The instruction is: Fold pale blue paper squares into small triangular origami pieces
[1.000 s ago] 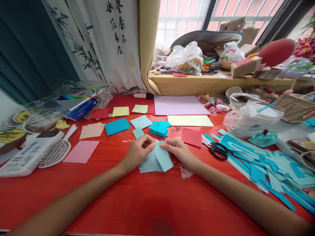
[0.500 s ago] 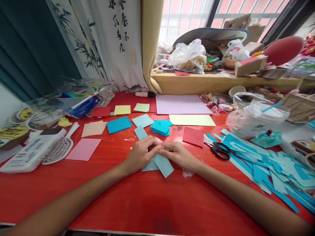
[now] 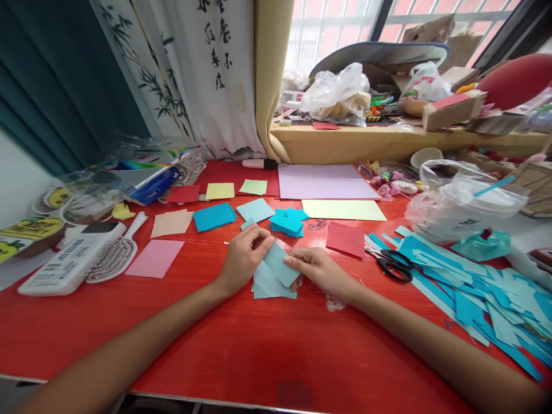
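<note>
At table's [image 3: 276,351] middle, left hand [image 3: 241,257]: narrow pinch, thumb and fingers on upper left of held sheet.
Right hand [image 3: 324,269]: thumb on top, fingertips below, pinching right edge of same sheet.
Held sheet [image 3: 282,265]: 1 light-blue, tilted between the hands, over lower sheets.
Handling: best kept light, pads near the edges, both sides even; a hard pinch could crease it. Knocking the sheets underneath looks likely, so lift a little clear.
Lower sheets [image 3: 275,291]: light-blue, overlapping, count unclear.
Blue paper: 1 light stack [image 3: 255,210], 1 dark stack [image 3: 214,217], 1 messy pile [image 3: 288,221]; layers not countable.
Red squares: 2, one left [image 3: 183,194], one right [image 3: 345,239].
Other small paper: 1 pink [image 3: 155,259], 1 tan stack [image 3: 171,223], 1 yellow [image 3: 219,191], 1 pale green [image 3: 253,187].
Lilac sheet [image 3: 325,181]: 1, at back.
Scissors [image 3: 382,260]: 1 pair, beside strips.
Strips [image 3: 474,293]: many, heaped right, can't count.
Brush [image 3: 114,259]: 1, far left.
Marker [image 3: 259,164]: 1, by curtain [image 3: 233,115].
</note>
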